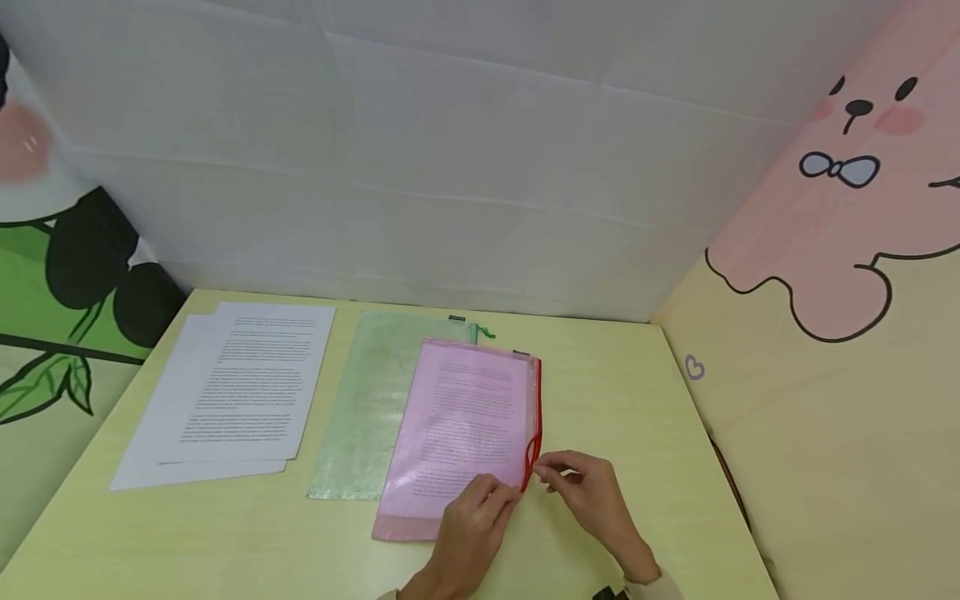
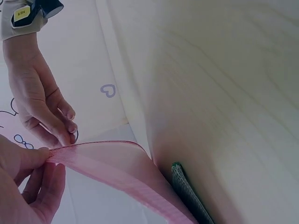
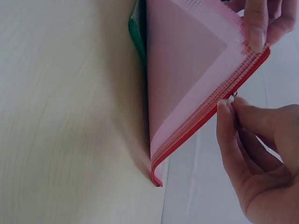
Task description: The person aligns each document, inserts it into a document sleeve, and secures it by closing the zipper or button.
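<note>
A pink translucent zip pouch (image 1: 405, 527) with a printed sheet (image 1: 472, 400) inside lies partly over a green zip pouch (image 1: 352, 417). My left hand (image 1: 472, 533) pinches the pink pouch's near right corner between thumb and fingers, lifting that edge off the table. Along the right side runs a red zipper (image 1: 539, 392). At its near part my right hand (image 1: 592, 496) pinches the small zipper pull (image 3: 234, 94) between thumb and index finger. The pull is mostly hidden by the fingertips. In the right wrist view the raised pouch edge (image 3: 205, 116) slants down to the table.
White printed sheets (image 1: 247, 383) lie overlapped on the left of the pale yellow table (image 1: 615, 383). A green cord (image 1: 486, 332) sticks out at the green pouch's far right corner. A white cloth wall (image 1: 450, 167) stands behind, with cartoon-printed panels at both sides.
</note>
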Motion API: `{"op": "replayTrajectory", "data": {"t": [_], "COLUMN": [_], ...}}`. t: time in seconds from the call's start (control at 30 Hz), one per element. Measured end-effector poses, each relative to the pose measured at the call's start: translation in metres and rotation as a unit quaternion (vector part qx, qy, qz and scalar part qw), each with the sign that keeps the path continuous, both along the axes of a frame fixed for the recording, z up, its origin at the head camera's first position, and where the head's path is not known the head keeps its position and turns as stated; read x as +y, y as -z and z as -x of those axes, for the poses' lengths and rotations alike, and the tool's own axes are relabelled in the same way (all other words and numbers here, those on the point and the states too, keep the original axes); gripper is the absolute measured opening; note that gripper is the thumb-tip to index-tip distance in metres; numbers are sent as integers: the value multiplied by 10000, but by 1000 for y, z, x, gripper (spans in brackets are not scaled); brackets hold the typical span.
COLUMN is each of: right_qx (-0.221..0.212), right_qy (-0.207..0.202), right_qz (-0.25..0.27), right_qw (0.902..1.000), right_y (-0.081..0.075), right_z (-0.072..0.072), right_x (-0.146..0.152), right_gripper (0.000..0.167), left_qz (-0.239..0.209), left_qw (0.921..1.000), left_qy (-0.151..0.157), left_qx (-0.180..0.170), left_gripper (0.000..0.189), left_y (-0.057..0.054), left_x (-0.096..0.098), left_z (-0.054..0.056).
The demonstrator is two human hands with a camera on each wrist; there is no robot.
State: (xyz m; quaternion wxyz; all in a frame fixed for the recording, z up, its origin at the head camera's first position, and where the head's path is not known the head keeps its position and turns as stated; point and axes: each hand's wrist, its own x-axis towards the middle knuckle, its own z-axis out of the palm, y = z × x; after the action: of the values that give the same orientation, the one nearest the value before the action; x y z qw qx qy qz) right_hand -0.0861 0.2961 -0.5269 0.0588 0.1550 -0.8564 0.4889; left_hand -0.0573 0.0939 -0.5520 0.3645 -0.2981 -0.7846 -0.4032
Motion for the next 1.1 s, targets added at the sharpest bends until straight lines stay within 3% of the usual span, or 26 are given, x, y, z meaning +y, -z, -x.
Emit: {"op": "replayTrajectory", "data": {"t": [0.2, 0.67, 0.93, 1.1], "right_qx": [252, 1048, 1609, 1719], "right_qy": [298, 351, 530, 668], "right_qz": [-213, -501, -984, -1128], "right_qw": [9990, 9926, 9806, 9764], "right_y": [4, 20, 25, 25], "right_z": [8, 29, 44, 55], "right_x": [0, 2, 0, 1], "right_gripper": [10, 9, 12, 10], "left_qz": [-128, -149, -211, -291], "left_qw": [9998, 9994, 9991, 9988], "left_qy": [35, -57, -60, -16], "left_qx": [174, 321, 353, 382], "left_gripper": [35, 34, 34, 32], "left_y": [0, -3, -2, -3], "left_x": [-1, -3, -4, -3], "left_z": [0, 0, 1, 2]}}
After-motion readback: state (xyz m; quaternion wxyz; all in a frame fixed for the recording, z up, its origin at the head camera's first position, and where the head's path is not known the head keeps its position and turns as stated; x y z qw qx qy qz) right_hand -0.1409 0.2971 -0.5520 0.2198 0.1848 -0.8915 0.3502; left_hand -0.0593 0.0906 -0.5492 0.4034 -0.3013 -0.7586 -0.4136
